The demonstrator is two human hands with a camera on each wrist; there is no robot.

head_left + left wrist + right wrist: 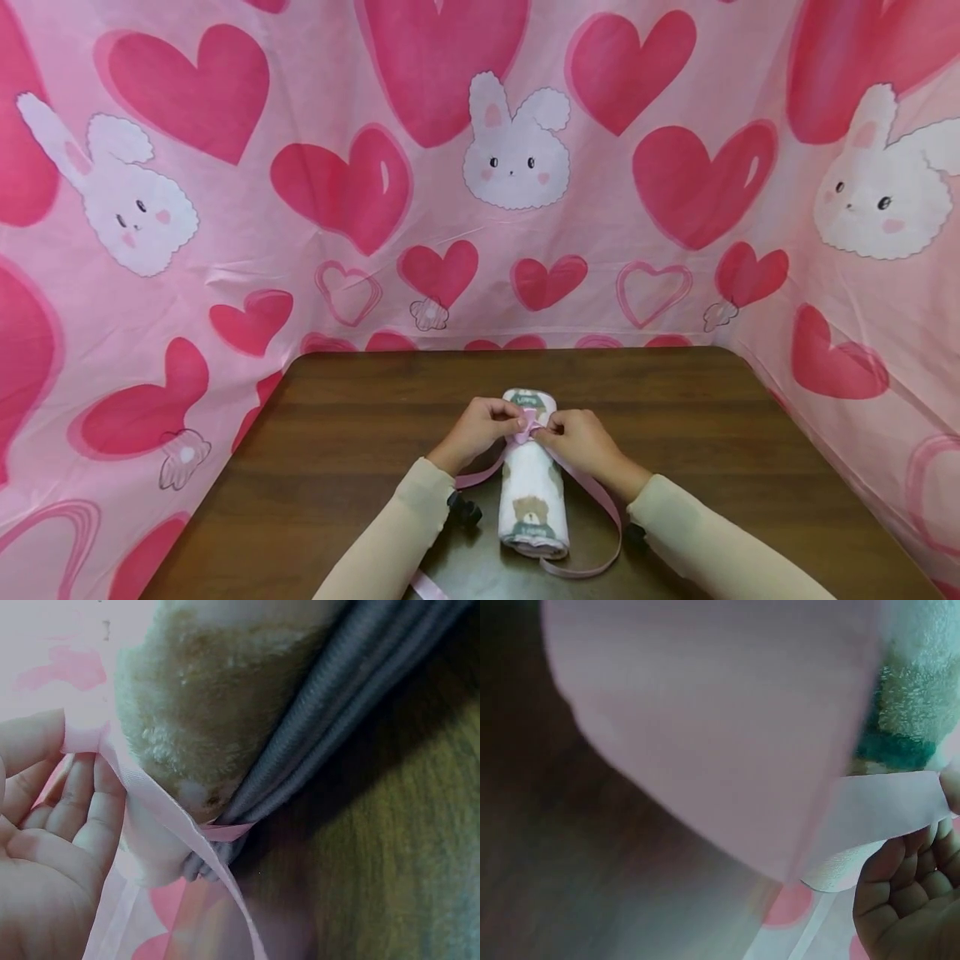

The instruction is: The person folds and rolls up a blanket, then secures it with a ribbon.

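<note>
A rolled white towel (528, 483) with a printed bear and green patches lies lengthwise on the table. Pink ribbon (617, 521) passes around its far half and gathers into loops on top. My left hand (480, 429) pinches the ribbon between thumb and fingers from the left side. From the right, my right hand (588, 442) pinches it close to the same spot. In the left wrist view, the ribbon (169, 810) trails down from the fingertips past the fuzzy towel (217, 697). A broad, blurred stretch of ribbon (720, 720) hides much of the right wrist view.
A long ribbon tail curves along the towel's right side onto the brown wooden table (360, 417). Another ribbon end (429, 586) shows by the left sleeve. A pink curtain (450, 225) with hearts and rabbits surrounds the table's back and sides. Black straps circle both wrists.
</note>
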